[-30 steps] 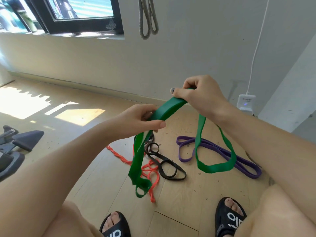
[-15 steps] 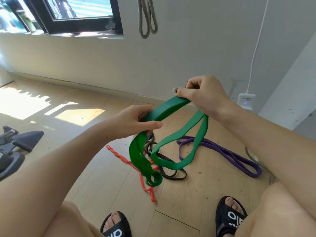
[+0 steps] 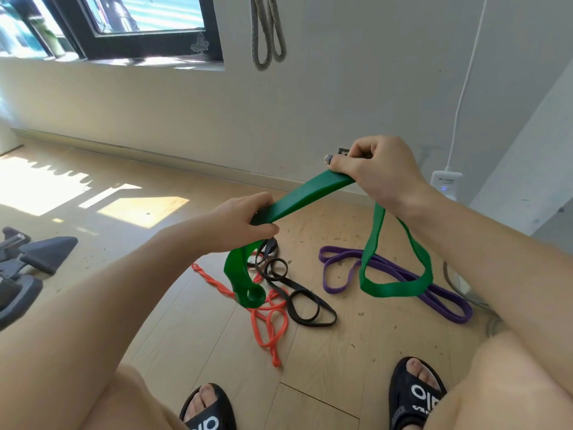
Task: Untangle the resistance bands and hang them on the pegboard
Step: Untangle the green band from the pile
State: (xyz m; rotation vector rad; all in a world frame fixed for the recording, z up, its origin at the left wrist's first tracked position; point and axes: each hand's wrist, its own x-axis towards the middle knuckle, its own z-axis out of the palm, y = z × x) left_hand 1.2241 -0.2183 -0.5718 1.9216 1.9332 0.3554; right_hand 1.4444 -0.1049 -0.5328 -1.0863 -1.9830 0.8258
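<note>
Since half a second ago the green band (image 3: 305,193) loop has swung right, now hanging over the purple band (image 3: 400,274). Left hand (image 3: 245,220) and right hand (image 3: 376,170) each closed around it, stretch taut between; fingertips hidden. Left of purple: black band (image 3: 297,293) tangled with orange band (image 3: 266,324); crossings unclear.

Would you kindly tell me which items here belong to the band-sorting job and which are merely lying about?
Job: green band held by left hand and right hand; orange band; black band; purple band; grey band.
Lying about: charger; grey equipment.
</note>
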